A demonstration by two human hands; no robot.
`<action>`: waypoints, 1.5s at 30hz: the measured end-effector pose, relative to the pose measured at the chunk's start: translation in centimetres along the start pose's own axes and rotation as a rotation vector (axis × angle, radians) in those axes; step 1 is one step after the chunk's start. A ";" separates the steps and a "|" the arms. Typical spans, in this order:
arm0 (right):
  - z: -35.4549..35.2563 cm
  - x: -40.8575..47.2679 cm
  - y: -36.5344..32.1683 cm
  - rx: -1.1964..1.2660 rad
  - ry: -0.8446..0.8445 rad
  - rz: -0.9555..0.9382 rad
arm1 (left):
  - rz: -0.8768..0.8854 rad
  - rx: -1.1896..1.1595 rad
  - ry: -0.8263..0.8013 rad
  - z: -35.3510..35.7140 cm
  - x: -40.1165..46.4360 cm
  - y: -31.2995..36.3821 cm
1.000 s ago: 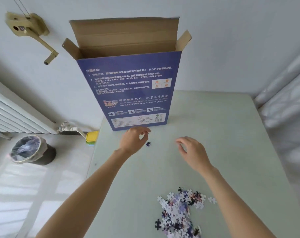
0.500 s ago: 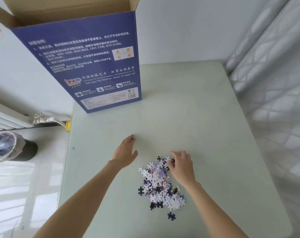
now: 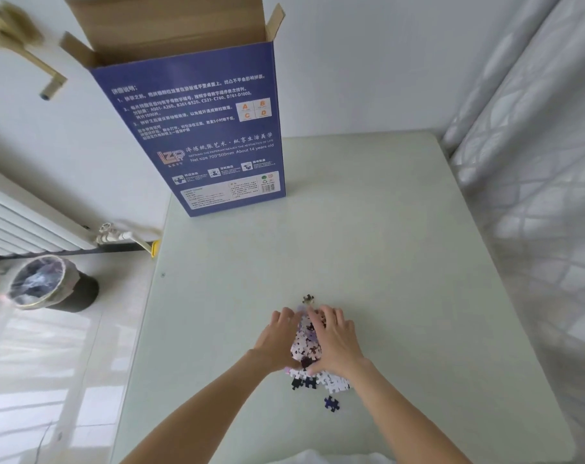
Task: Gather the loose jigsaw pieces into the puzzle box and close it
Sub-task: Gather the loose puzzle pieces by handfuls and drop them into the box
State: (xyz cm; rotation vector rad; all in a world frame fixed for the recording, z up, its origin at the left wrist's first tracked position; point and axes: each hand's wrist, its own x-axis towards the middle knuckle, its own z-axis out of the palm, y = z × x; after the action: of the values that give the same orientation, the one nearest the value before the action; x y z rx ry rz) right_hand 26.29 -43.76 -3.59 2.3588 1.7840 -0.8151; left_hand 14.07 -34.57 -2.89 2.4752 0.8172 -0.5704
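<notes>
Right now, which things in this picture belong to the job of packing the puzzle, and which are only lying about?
Part of the job:
- pile of puzzle pieces, pressed between left hand and right hand
- stray pieces beside the pile
- open blue box, standing upright on the table

Only lying about:
- bin
- radiator
- mattress

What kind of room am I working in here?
Probably a home bedroom: a quilted mattress beside the table, a wall radiator, and a lined waste bin on the floor.
</notes>
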 end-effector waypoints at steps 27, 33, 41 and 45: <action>-0.8 0.9 -0.5 0.320 0.044 -0.030 | -0.099 -0.275 0.053 -0.3 -0.4 -0.3; -1.0 0.6 0.2 0.337 0.029 -0.068 | -0.181 -0.350 0.080 -0.2 -0.6 -0.3; -1.7 0.4 1.4 0.416 0.060 -0.123 | -0.285 -0.406 0.142 -0.2 -1.4 -0.3; -2.2 0.0 2.2 0.477 0.095 -0.019 | -0.345 -0.482 0.165 -0.3 -1.9 -1.5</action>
State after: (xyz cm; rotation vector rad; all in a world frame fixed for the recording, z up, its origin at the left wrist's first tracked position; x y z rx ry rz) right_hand 29.09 -43.67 -2.31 2.7025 1.8119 -1.2750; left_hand 11.76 -34.22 -2.11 1.9686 1.2914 -0.2397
